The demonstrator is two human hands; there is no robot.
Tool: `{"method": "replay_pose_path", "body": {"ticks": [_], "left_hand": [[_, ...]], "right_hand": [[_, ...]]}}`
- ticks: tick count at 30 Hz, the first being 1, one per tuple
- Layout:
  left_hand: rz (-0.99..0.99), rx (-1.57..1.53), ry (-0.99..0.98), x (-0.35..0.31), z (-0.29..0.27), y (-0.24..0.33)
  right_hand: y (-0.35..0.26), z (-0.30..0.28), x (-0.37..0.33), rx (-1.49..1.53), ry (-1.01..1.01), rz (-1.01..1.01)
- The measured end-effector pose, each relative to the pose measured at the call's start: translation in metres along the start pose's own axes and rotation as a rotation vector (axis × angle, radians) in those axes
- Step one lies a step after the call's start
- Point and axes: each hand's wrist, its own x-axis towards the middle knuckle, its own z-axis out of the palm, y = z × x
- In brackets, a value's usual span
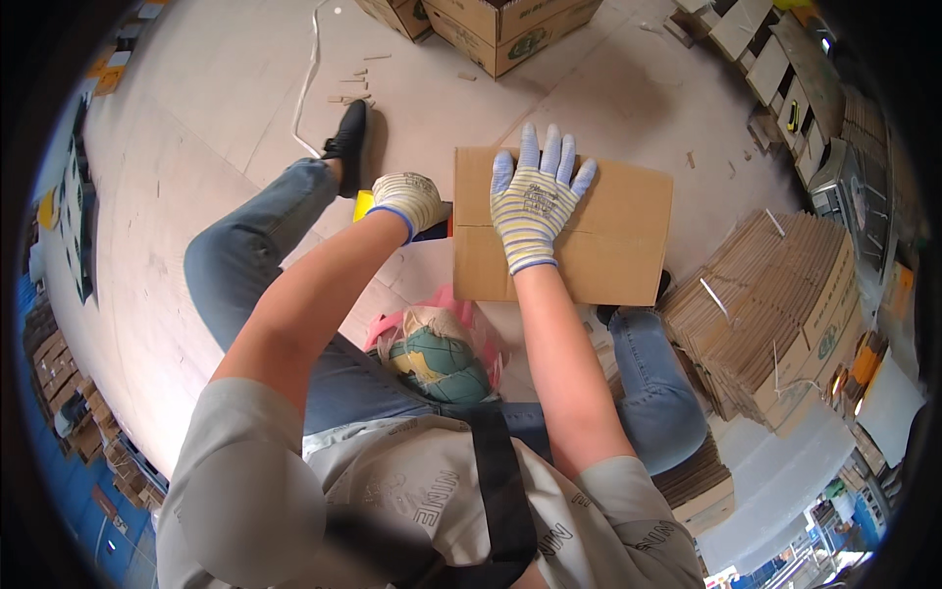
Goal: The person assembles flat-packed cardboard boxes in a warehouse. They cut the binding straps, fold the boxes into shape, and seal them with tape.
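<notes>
A brown cardboard box (618,201) sits on the floor between my legs, its top flaps meeting at a seam across the middle. My right hand (535,201), in a white knit glove with blue-grey fingertips and yellow-and-grey stripes, lies flat on its top with the fingers spread. Just left of the box, my left hand (408,199), in a matching glove, is closed around a yellow, black and red tool (433,232). That hand covers most of the tool, so its exact kind is hidden. The tool's dark and red end comes close to the box's left side.
Flattened cartons (756,304) are stacked at the right by my knee. Printed cardboard boxes (500,34) stand ahead. A wooden pallet (751,39) is at the far right. A white strap (306,88) and wood bits lie on the floor. A green-and-yellow bundle (432,353) is between my thighs.
</notes>
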Motion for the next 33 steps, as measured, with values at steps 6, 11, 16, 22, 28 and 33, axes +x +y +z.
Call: {"method": "replay_pose_path", "body": {"ticks": [6, 11, 16, 22, 28, 33], "left_hand": [[-0.133, -0.047, -0.007, 0.055, 0.049, 0.005], [-0.244, -0.104, 0.043, 0.053, -0.014, -0.028], [-0.028, 0.060, 0.302, 0.032, -0.084, -0.015], [0.194, 0.098, 0.122, -0.037, -0.033, -0.017], [0.597, -0.613, 0.311, -0.118, 0.002, -0.061], [0.715, -0.657, 0.554, -0.138, -0.019, -0.047]], "right_hand": [[-0.003, 0.000, -0.001, 0.116, 0.039, 0.043], [0.037, -0.055, -0.058, 0.280, 0.416, 0.312], [0.069, -0.057, -0.113, 1.218, 0.526, 1.161], [0.137, -0.049, -0.041, 0.626, 0.085, 0.748], [0.113, -0.080, -0.028, 0.127, 0.120, 0.419], [0.030, -0.130, -0.049, 0.922, -0.133, -0.024]]}}
